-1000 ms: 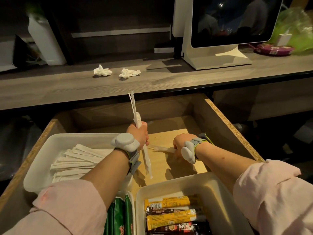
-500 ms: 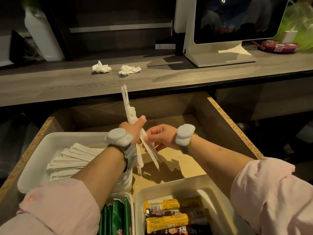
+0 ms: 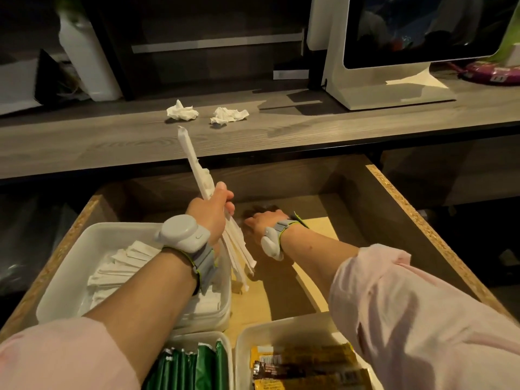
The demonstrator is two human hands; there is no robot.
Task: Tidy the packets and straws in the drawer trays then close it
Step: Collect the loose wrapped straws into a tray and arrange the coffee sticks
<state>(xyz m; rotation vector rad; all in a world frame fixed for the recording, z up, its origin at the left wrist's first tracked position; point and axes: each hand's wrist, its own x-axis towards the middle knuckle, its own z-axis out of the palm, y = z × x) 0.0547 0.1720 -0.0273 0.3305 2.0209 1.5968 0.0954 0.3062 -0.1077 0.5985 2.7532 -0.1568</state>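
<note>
Head: left grip (image 3: 209, 212) clutches straws (image 3: 194, 161); right (image 3: 260, 220) unclear.

Left grip (image 3: 209, 213) raised, fingers curled (wrist banded); right grip (image 3: 260, 220) reaches forward.

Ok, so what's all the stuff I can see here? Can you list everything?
drawer: one, wooden, open below the counter
trays: three, white, in the drawer
straws: bundle, white, in left hand
white packets: many, white, back-left tray
green packets: several, green, front-left tray
yellow packets: several, yellow and brown, front-right tray
tissues: two, white, on the counter
screen: one, white frame, counter's right
left hand: one, grips the straws
right hand: one, reaches into drawer's back, fingers shadowed
</note>
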